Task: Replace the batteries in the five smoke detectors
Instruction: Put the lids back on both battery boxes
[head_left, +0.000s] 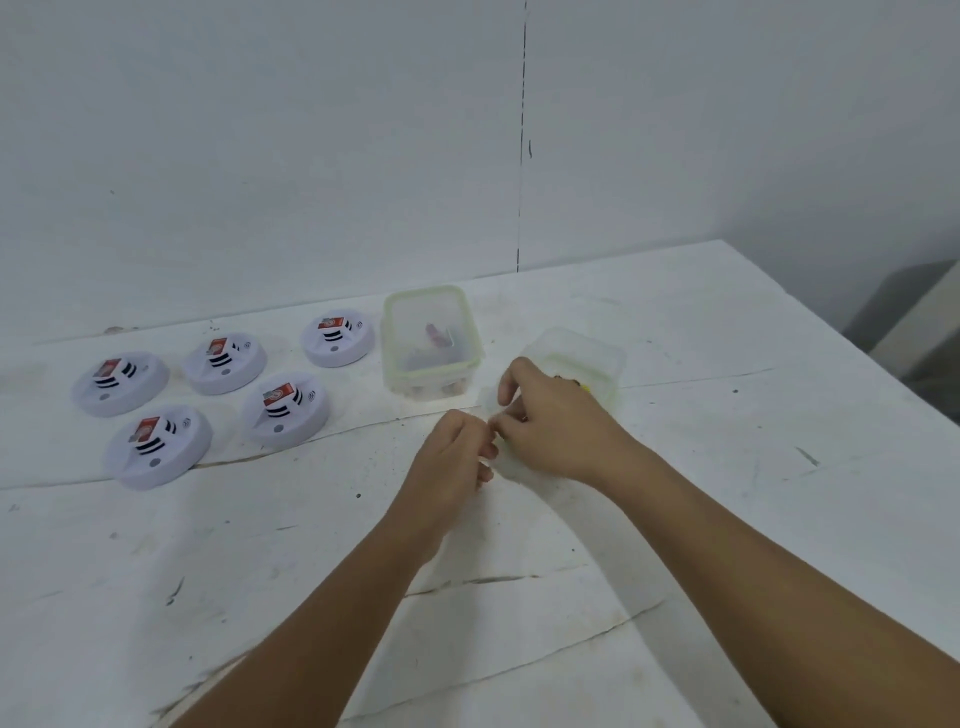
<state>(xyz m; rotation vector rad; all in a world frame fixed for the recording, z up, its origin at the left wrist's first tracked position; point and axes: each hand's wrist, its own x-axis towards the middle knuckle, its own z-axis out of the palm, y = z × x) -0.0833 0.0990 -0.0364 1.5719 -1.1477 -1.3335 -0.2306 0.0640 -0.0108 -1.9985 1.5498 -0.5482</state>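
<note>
Five white round smoke detectors lie at the left of the table, each with a red battery showing in its slot: (120, 383), (224, 362), (338, 338), (285, 409), (158, 446). My left hand (457, 452) and my right hand (553, 423) meet at the table's middle, fingers curled, fingertips touching each other. Whatever sits between the fingertips is too small and pale to make out. A clear box with a green-rimmed lid (431, 345) holds reddish items. A second clear box (587, 358) stands just behind my right hand.
The white table (519, 597) is scuffed, with long cracks across its cover. A white wall runs along the back. The table's right edge (852, 353) drops off to a grey floor.
</note>
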